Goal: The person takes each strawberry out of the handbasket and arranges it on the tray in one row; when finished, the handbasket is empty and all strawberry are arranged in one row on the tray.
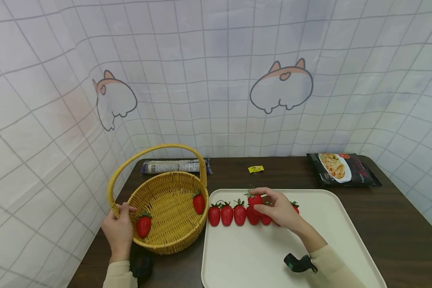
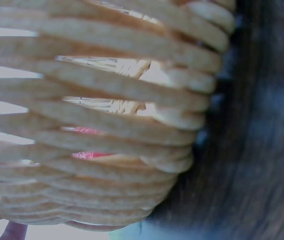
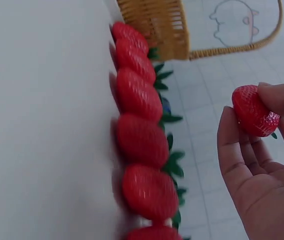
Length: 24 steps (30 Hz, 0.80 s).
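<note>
A yellow woven basket [image 1: 176,245] with a tall arched handle stands on the left of the table. My left hand [image 1: 118,230] grips it where the handle meets the left rim. Inside lie two strawberries, one at the left wall [image 1: 144,226] and one at the right [image 1: 199,203]. Between thumb and fingers, my right hand [image 1: 280,210] pinches a strawberry [image 3: 254,111], held above a row of strawberries [image 1: 227,215] on a cream tray [image 1: 245,256]. That hand partly covers the row's right part. In the left wrist view, the basket's weave [image 2: 107,90] fills most of the picture.
Behind the basket lies a long plastic packet [image 1: 171,166]. A small yellow wrapper [image 1: 256,169] sits at the table's back. At the back right is a black food package [image 1: 343,170]. A patterned cloth [image 1: 223,88] hangs behind the dark table [image 1: 399,224].
</note>
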Each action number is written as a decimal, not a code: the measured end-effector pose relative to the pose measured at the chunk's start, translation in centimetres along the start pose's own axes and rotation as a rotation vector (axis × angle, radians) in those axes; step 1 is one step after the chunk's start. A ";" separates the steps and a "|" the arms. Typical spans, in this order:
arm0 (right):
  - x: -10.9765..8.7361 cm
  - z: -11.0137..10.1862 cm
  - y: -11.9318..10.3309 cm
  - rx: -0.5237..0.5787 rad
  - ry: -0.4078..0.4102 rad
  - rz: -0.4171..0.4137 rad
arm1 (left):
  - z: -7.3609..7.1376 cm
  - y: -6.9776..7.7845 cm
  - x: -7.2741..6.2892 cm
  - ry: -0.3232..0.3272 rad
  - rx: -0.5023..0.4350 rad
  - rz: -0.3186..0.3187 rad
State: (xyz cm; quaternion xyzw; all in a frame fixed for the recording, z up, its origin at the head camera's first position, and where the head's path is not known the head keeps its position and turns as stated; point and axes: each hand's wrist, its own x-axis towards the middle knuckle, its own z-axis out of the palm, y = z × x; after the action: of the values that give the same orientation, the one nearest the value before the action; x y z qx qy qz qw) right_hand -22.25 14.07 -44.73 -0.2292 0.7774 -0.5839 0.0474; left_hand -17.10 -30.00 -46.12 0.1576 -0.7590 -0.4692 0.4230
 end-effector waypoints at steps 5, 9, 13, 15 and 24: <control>-1.8 -2.2 0.6 -0.055 0.104 0.011 | 0.1 -0.1 0.0 -0.003 0.007 0.010; -3.1 -3.6 1.3 -0.091 0.151 0.028 | 0.1 -0.2 0.0 -0.001 0.012 0.009; -4.2 -4.6 2.0 -0.096 0.188 0.059 | 0.1 -0.1 0.0 -0.007 0.008 0.006; -4.7 -5.1 2.3 -0.099 0.206 0.070 | 0.1 0.0 0.0 -0.009 0.005 0.003; -6.2 -7.2 3.1 -0.086 0.301 0.076 | 0.0 -0.1 0.1 0.000 0.015 -0.007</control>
State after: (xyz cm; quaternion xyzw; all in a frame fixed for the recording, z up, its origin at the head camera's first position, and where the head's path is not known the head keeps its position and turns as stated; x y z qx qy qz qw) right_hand -20.16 23.62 -46.57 -0.1112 0.8081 -0.5755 -0.0575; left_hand -17.16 -30.09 -46.21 0.1635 -0.7618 -0.4652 0.4201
